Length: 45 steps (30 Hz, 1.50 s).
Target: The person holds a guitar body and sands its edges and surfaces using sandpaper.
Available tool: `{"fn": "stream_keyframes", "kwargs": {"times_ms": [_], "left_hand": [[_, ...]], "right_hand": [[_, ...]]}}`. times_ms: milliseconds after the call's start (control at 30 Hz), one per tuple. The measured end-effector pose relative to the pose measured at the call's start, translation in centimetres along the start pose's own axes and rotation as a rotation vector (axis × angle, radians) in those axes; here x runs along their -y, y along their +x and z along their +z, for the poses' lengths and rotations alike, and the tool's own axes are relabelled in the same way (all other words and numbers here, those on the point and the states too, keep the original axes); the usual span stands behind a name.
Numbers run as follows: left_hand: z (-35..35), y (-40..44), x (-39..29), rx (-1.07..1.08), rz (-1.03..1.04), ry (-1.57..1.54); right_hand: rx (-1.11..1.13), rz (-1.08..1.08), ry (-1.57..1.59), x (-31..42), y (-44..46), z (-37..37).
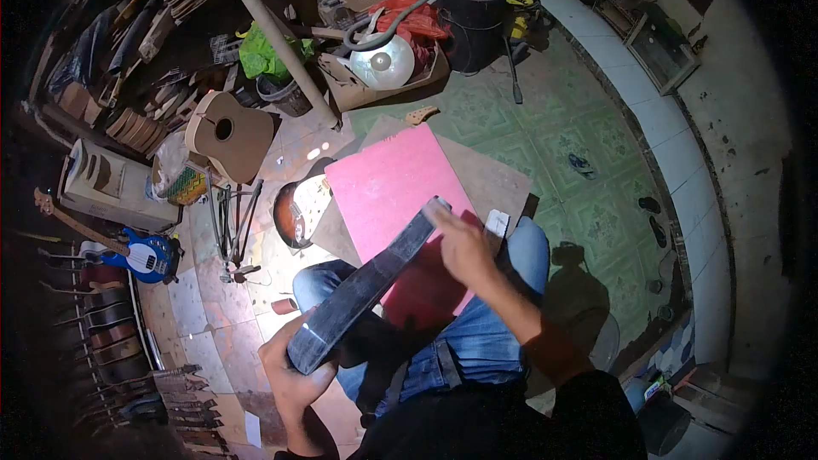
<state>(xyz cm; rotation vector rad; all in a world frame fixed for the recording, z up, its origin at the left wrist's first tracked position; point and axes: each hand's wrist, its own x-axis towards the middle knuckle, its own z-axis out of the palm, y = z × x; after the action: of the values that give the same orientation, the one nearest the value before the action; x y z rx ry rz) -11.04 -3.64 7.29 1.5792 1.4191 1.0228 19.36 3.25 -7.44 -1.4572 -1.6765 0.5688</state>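
Observation:
Across my lap lies a long, dark, gently curved piece (362, 294) that looks like the side of a small guitar body, tilted up to the right. My left hand (294, 375) is wrapped around its lower end. At its upper end, my right hand (460, 247) is closed with its fingertips against the edge. A pale patch shows at those fingertips, too blurred to name. Beneath the piece is a pink board (396, 179), resting on a larger grey-brown board (503, 179). A small white block (497, 222) sits beside my right knee.
A sunburst guitar body (285, 215) lies left of the boards. Farther left are an acoustic guitar body (230, 140), folded metal stands (230, 230) and a blue electric guitar (150, 257). A slanted pole (273, 34), cardboard box (388, 89) and black bucket (477, 30) stand ahead.

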Motion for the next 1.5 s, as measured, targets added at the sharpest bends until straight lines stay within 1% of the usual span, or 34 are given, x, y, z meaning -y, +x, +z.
{"fn": "stream_keyframes", "kwargs": {"times_ms": [33, 67, 100, 167, 233, 300, 367, 400, 433, 500, 567, 633, 667, 700, 733, 833, 867, 900, 933, 1033, 1100, 1133, 1233, 1267, 1300, 1367, 1400, 1433, 1500], "left_hand": [[-0.1, 0.1, 0.2, 0.0, 0.004, 0.001], [-0.1, 0.1, 0.6, 0.002, 0.044, 0.009], [-0.2, 0.1, 0.8, 0.004, 0.084, 0.018], [-0.1, 0.1, 0.6, 0.002, 0.052, 0.006], [-0.1, -0.2, 0.5, -0.008, 0.022, -0.003], [-0.2, -0.2, 0.6, 0.008, 0.023, -0.005], [-0.4, -0.1, 0.8, 0.009, 0.029, 0.004], [-0.4, -0.3, 0.8, 0.012, 0.022, 0.011], [-0.3, -0.2, 1.0, 0.014, 0.019, 0.01], [-0.2, -0.2, 1.3, -0.013, 0.074, 0.044], [-0.2, -0.3, 1.3, -0.013, 0.068, 0.063], [-0.4, -0.3, 1.2, -0.009, 0.069, 0.084], [-0.5, -0.3, 1.2, 0.006, 0.057, 0.066], [-0.6, -0.3, 1.2, 0.021, 0.038, 0.049], [-0.6, -0.3, 1.2, 0.022, 0.033, 0.049], [-0.5, -0.4, 1.4, -0.008, 0.027, -0.004], [-0.5, -0.4, 1.3, -0.002, 0.028, 0.019], [-0.6, -0.4, 1.2, 0.0, 0.031, 0.044], [-0.8, -0.6, 1.3, 0.0, 0.033, 0.045], [-1.4, -0.6, 1.9, 0.02, 0.007, 0.073], [-1.6, -0.8, 2.2, 0.01, 0.022, 0.067], [-1.5, -0.7, 2.2, 0.009, 0.016, 0.067], [-1.5, -0.7, 1.7, 0.002, 0.03, 0.131], [-1.4, -0.7, 1.7, -0.001, 0.028, 0.127], [-1.4, -0.5, 1.5, -0.003, 0.027, 0.125], [-1.3, -0.3, 1.0, -0.004, 0.003, 0.139], [-1.3, -0.2, 0.9, 0.0, -0.02, 0.148], [-1.3, -0.2, 0.9, 0.001, -0.021, 0.147], [-1.1, -0.1, 0.9, 0.015, 0.028, 0.095]], "right_hand": [[0.043, 0.024, -0.033, 1.4, -0.5, 0.2], [0.085, -0.022, 0.006, 2.9, -1.2, 0.0], [0.085, -0.021, 0.006, 2.5, -1.0, 0.0], [0.09, -0.047, -0.012, 0.6, -0.7, 0.0], [-0.009, 0.026, -0.064, -2.0, 1.2, -0.3], [-0.027, 0.063, -0.008, -2.5, 1.6, -0.5], [-0.002, 0.023, 0.013, -0.2, 0.6, 0.0], [0.119, 0.101, 0.013, 2.3, 0.0, -0.9], [0.12, 0.104, 0.011, 1.8, 0.0, -0.8], [0.033, -0.05, 0.041, -0.4, -0.1, -0.1], [-0.051, 0.045, -0.008, -3.5, 1.3, 0.0], [0.069, 0.323, 0.135, -3.8, 2.2, -0.3], [0.04, 0.193, 0.072, -3.4, 1.7, -0.1], [0.017, 0.066, 0.009, -1.3, 1.0, -0.3], [0.021, 0.01, 0.033, 0.2, 0.3, -0.5], [0.041, -0.008, 0.028, -1.6, -0.1, -0.7], [-0.025, 0.08, 0.042, -2.7, 0.4, -0.7], [-0.024, 0.075, 0.042, -3.3, 0.9, -0.7], [0.091, 0.404, 0.16, -3.9, 1.2, -0.8], [0.278, 0.714, 0.112, -3.8, 0.3, -0.3], [-0.069, 0.079, 0.007, -2.6, -1.3, -0.5], [-0.049, 0.102, 0.109, -1.7, -1.3, -0.6], [-0.039, 0.106, 0.104, -3.1, -0.4, -0.4], [-0.01, 0.181, 0.065, -3.3, -0.2, -0.6], [-0.014, 0.176, 0.067, -2.7, 0.0, -0.7], [-0.001, 0.049, -0.063, 0.0, -0.5, -0.6], [0.124, 0.081, -0.068, 2.2, -0.8, -1.4], [0.125, 0.081, -0.07, 1.9, -0.9, -1.3], [0.041, -0.075, 0.024, 0.6, -1.2, -0.8]]}}
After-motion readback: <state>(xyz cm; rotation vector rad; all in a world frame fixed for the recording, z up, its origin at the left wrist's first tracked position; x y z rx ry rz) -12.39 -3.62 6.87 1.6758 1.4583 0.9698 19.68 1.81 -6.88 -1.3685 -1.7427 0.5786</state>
